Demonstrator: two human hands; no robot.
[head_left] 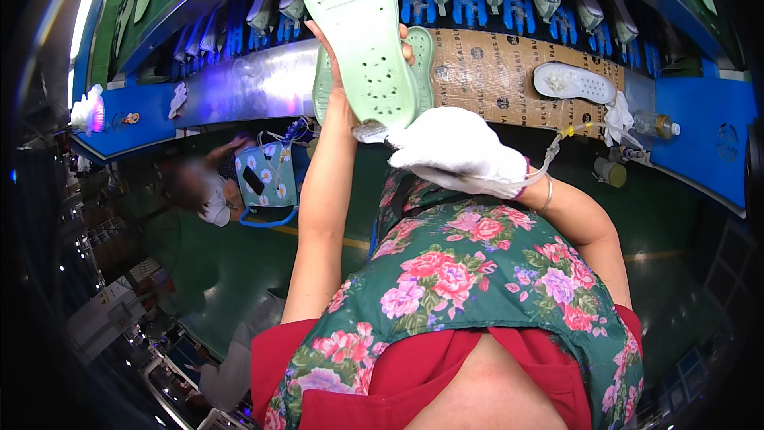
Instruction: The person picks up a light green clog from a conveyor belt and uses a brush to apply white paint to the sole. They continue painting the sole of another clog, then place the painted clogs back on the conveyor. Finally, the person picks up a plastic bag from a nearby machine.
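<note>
**Wiping a green sole**

My left hand [338, 72] grips a pale green shoe sole [358, 32], held up, tread facing me; a second green sole [422, 64] sits right behind it in the same grip. My right hand [461, 151], in a white glove, is closed on a cloth pressed to the sole's near end. Far right, a white sole [574, 82] lies on the brown board [493, 72]. A plastic bottle [656, 123] stands further right.

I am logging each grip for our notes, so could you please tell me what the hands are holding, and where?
The left hand grips two pale green shoe soles at their lower, heel end. The white-gloved right hand touches that end; what it holds cannot be told.
</note>
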